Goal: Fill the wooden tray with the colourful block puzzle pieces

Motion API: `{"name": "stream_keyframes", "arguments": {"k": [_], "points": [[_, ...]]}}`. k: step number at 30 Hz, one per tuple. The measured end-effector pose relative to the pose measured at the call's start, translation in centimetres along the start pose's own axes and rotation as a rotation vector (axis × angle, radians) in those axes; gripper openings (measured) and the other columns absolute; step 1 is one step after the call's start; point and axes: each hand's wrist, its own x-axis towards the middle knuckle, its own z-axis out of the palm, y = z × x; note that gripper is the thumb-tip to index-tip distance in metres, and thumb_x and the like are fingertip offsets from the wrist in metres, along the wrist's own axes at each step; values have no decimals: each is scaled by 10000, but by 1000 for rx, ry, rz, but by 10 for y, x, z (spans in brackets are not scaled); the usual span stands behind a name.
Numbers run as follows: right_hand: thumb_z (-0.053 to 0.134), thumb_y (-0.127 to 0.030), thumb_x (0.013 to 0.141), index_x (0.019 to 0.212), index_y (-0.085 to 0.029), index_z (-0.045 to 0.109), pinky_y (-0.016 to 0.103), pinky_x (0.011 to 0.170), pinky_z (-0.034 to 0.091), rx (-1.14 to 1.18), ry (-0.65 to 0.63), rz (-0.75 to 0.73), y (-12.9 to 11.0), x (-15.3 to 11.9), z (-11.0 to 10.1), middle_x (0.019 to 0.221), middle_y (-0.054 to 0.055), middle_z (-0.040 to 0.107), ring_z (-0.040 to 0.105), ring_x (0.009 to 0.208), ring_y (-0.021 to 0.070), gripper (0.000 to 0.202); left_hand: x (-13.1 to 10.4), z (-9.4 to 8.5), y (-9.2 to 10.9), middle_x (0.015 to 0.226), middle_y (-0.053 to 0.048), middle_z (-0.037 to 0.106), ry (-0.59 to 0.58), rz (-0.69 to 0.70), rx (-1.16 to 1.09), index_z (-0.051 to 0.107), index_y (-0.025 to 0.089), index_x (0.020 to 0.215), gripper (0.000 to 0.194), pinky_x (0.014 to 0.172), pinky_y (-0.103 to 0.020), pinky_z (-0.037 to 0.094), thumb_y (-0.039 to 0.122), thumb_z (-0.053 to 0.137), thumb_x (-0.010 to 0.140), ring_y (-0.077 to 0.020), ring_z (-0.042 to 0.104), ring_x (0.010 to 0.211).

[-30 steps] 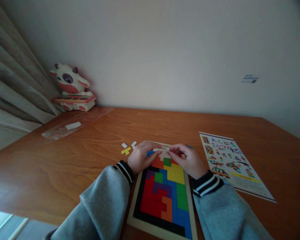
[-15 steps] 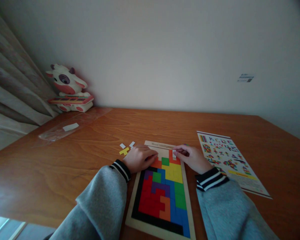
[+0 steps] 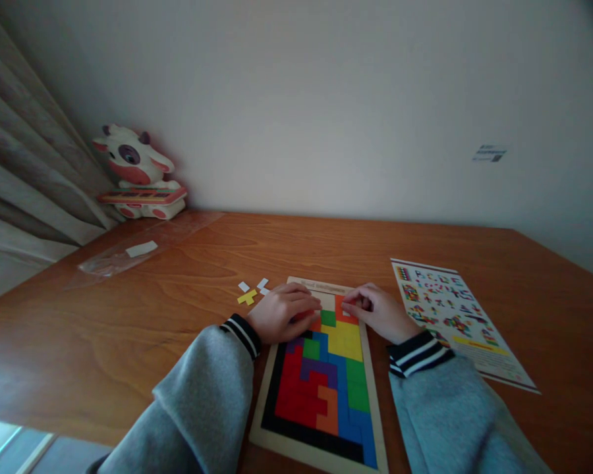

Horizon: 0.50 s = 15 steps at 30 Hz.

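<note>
A wooden tray puzzle (image 3: 316,461) lies on the table, largely filled with coloured block pieces in red, blue, green, yellow, purple, orange and black. My left hand (image 3: 285,311) lies across its upper left part, fingers reaching over the board with a gap below them at the thumb. Over the upper right corner, my right hand (image 3: 375,309) is closed in a pinch at the orange-red piece (image 3: 339,302). Its fingertips are on a small white piece (image 3: 346,313), mostly covered. Between the hands sits a small green piece (image 3: 329,318), with bare pale board above it.
Left of the board lie a yellow piece (image 3: 248,297) and several small white pieces (image 3: 263,284). A printed pattern sheet (image 3: 462,316) is on the right. Farther left are a clear plastic bag (image 3: 109,265) and a cow-shaped toy keyboard (image 3: 143,197) by the curtain (image 3: 24,151).
My left hand has shifted slightly right over the board. My right fingertips have come down over the white piece, so less of it shows. The camera view has moved slightly.
</note>
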Motion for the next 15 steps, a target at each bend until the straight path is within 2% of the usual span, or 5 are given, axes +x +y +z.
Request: {"name": "stream_keyframes", "arguments": {"k": [6,15], "points": [[669,-436,771,947,-205,735,304,603,480,19,2,7,0,0,1,786,28,596,525,626,159,298,-2,4,3,1079,-78,719,-102,45,-66,662,198,1175,276,990,-369,482,276,537,941,-227,590,1104],[584,-406,832,897,-212,734,317,650,481,6,11,17,-5,0,3,799,48,621,550,689,182,254,-1,4,4,1039,-68,736,-117,52,-89,701,212,1090,227,962,-367,481,267,539,941,-224,612,1057]]}}
